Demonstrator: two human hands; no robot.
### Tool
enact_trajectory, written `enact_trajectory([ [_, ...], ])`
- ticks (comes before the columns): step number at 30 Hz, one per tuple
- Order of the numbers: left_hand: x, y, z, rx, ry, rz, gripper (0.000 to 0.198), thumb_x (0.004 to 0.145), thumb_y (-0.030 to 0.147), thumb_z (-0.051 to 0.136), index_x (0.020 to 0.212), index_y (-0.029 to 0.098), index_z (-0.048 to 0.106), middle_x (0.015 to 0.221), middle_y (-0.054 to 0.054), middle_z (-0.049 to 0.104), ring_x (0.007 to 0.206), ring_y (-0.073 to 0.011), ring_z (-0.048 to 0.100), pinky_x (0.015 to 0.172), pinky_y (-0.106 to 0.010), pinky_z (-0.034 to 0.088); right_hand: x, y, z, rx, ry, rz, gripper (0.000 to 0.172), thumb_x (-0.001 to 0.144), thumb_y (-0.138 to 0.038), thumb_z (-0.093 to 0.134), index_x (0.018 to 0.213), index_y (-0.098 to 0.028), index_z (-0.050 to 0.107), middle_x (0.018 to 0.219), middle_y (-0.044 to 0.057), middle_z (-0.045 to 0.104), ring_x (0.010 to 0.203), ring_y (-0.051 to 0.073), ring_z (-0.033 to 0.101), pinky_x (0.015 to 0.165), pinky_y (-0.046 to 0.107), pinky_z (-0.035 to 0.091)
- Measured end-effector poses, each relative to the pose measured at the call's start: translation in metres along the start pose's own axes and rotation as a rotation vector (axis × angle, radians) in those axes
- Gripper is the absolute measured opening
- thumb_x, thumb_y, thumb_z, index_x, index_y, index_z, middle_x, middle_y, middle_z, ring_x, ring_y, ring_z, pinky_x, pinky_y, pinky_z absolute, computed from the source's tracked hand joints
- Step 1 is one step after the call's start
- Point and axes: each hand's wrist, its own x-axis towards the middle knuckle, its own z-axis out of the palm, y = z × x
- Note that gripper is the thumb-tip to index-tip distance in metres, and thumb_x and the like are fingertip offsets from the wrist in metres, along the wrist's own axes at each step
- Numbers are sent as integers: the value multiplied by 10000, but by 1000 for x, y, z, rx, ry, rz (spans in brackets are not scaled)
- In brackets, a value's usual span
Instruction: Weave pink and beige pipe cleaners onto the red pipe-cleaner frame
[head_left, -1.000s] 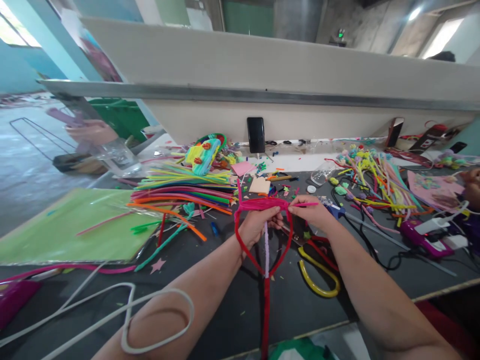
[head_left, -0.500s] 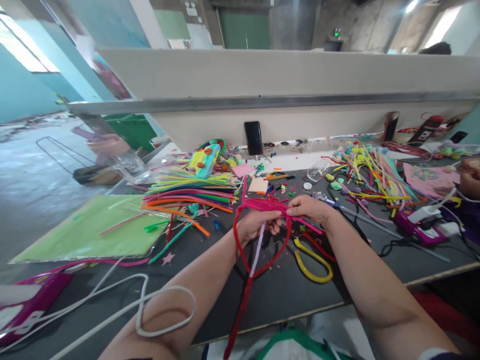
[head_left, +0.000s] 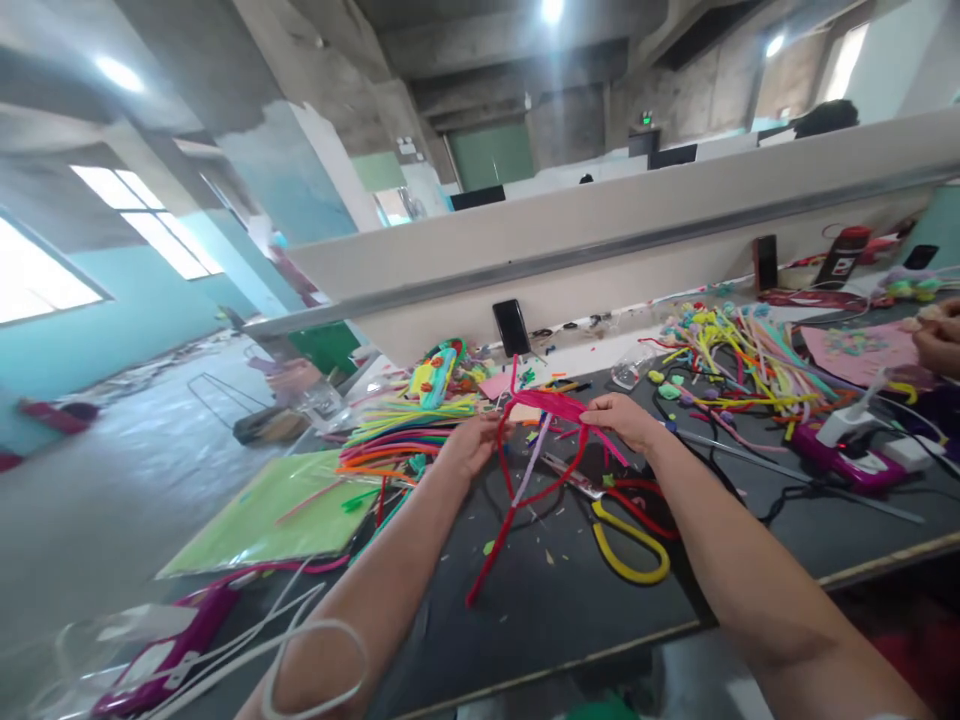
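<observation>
Pinching the pink-wound top bar of a red pipe-cleaner frame, the right hand closes thumb and fingertips on its right end. The left hand curls its fingers round the left end. The frame hangs just above the middle of the dark tabletop, one lilac stem down its centre, its red tail pointing at the near edge, where bare surface lies open. One pair of yellow-handled scissors lies just right of the frame. A stack of pipe cleaners and one green sheet crowd the left side. Two purple glue guns lie well apart, the left glue gun by the near left corner and the right glue gun toward the right edge. Two phones lean at the far edge, the nearer phone behind the frame and the farther phone to its right. Another person's hand rests at the right edge.
</observation>
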Motion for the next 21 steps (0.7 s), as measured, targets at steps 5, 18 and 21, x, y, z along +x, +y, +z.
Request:
enact_trajectory([
  [5,-45,40,16,157,148,560,202,646,101,632,834,156,585,757,19,617,680,-111,614,686,-227,501,4,7,0,27,73,-34,288,624,-405,720,561,-154,595,460,-57,447,464,69,316,488,239,205],
  [18,-84,-65,103,1033,125,755,200,761,149,586,959,167,576,994,-146,587,1032,-310,515,941,-441,330,8,18,24,149,-4,58,314,559,-382,745,506,-151,538,423,-79,397,420,47,276,452,234,180],
  [21,-79,-66,98,1199,138,769,147,823,157,503,963,154,548,968,-135,590,980,-283,537,891,-418,373,9,23,31,149,-6,76,319,549,-375,752,490,-152,531,426,-76,408,431,51,303,454,229,211],
])
